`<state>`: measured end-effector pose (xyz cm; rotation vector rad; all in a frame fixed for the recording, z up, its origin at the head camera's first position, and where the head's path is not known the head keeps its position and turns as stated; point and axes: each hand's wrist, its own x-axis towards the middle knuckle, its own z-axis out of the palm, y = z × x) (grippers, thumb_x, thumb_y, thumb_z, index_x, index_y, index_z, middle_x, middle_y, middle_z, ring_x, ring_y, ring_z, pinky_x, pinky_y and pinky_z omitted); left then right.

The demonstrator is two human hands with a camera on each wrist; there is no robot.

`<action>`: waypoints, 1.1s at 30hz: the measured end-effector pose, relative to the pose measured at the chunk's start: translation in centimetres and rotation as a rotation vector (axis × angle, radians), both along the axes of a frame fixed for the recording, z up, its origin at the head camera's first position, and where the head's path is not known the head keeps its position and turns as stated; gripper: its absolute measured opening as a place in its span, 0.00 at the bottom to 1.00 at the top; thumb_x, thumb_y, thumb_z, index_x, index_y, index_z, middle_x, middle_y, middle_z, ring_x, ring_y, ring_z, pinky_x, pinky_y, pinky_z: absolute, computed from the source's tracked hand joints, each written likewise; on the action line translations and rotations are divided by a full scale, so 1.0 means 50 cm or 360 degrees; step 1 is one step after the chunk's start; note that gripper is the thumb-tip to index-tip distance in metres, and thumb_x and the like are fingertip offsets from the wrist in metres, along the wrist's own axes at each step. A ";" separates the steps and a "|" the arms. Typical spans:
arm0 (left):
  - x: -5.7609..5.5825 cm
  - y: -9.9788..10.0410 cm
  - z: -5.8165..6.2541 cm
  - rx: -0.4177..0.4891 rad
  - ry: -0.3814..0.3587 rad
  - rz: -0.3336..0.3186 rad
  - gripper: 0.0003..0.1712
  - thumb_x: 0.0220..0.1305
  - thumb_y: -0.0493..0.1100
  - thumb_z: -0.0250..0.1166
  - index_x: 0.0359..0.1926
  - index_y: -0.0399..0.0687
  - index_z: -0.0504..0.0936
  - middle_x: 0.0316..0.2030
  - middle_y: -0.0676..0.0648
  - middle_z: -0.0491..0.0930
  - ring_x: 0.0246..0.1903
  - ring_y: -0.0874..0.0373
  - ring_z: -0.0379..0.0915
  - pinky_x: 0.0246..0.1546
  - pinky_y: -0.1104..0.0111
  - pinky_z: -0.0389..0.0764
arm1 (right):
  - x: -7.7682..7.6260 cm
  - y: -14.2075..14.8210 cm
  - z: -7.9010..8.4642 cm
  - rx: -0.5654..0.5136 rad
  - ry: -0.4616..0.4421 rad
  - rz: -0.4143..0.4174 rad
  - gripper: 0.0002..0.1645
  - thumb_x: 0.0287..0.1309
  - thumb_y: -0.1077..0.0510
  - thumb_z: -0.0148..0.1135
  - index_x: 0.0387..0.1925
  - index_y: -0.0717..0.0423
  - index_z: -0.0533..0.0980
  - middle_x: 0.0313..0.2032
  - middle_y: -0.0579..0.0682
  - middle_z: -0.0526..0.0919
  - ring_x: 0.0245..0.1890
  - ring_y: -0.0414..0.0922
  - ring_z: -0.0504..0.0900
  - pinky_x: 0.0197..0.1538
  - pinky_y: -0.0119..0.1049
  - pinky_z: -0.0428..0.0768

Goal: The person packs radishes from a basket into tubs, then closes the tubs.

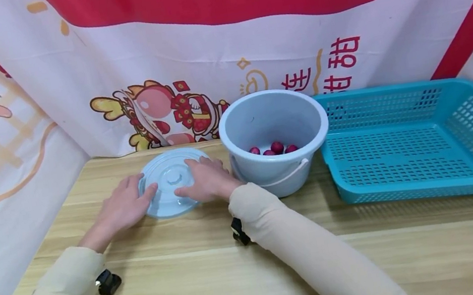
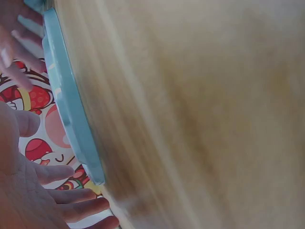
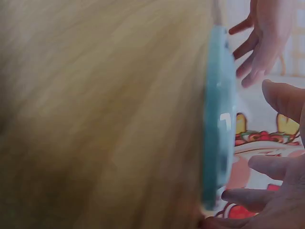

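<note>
A round light-blue lid (image 1: pixel 176 197) with a small raised knob lies flat on the wooden table. My left hand (image 1: pixel 127 202) is at its left edge, with the thumb reaching over the rim. On the other side, my right hand (image 1: pixel 208 178) extends over the right part of the lid, between it and the bucket. Both wrist views show the lid (image 2: pixel 71 100) edge-on against the tabletop, with the fingers (image 3: pixel 271 167) spread and loosely extended around it. Neither hand curls round the rim.
Right of the lid stands a light-blue bucket (image 1: pixel 282 115) with a white handle and several dark red balls (image 1: pixel 277 148) inside. A teal perforated basket (image 1: pixel 408 190) sits farther right. Behind the table (image 1: pixel 184 288) hangs a printed curtain (image 1: pixel 185 48), which also covers the left side.
</note>
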<state>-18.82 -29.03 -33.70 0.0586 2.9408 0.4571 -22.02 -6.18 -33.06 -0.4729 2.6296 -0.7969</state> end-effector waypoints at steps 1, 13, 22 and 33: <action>0.001 -0.001 -0.001 0.0009 -0.0024 0.0004 0.48 0.83 0.65 0.38 0.81 0.28 0.51 0.78 0.20 0.52 0.76 0.20 0.51 0.72 0.25 0.58 | -0.001 0.001 -0.004 -0.0008 -0.0019 -0.0004 0.51 0.69 0.32 0.63 0.85 0.39 0.55 0.85 0.54 0.52 0.85 0.62 0.49 0.83 0.64 0.55; -0.018 0.015 0.014 0.0177 -0.0112 0.0131 0.47 0.83 0.66 0.39 0.79 0.27 0.57 0.74 0.19 0.62 0.73 0.19 0.58 0.73 0.29 0.63 | -0.001 0.008 -0.015 -0.0068 -0.0192 0.0016 0.51 0.68 0.36 0.67 0.84 0.41 0.57 0.87 0.52 0.37 0.87 0.59 0.31 0.86 0.62 0.44; -0.028 0.022 0.030 0.0411 -0.0236 0.0365 0.49 0.82 0.68 0.36 0.80 0.29 0.56 0.78 0.23 0.56 0.78 0.25 0.51 0.78 0.33 0.58 | -0.004 0.012 -0.019 -0.0370 -0.0197 -0.0148 0.49 0.66 0.39 0.71 0.83 0.38 0.60 0.86 0.52 0.48 0.87 0.56 0.43 0.85 0.58 0.53; -0.030 0.024 0.038 0.0591 -0.0281 0.0530 0.49 0.81 0.68 0.34 0.83 0.32 0.50 0.82 0.27 0.50 0.82 0.29 0.44 0.82 0.37 0.50 | -0.001 0.019 -0.023 -0.0793 -0.0250 -0.0392 0.49 0.65 0.47 0.75 0.82 0.36 0.62 0.83 0.47 0.60 0.83 0.51 0.59 0.84 0.54 0.61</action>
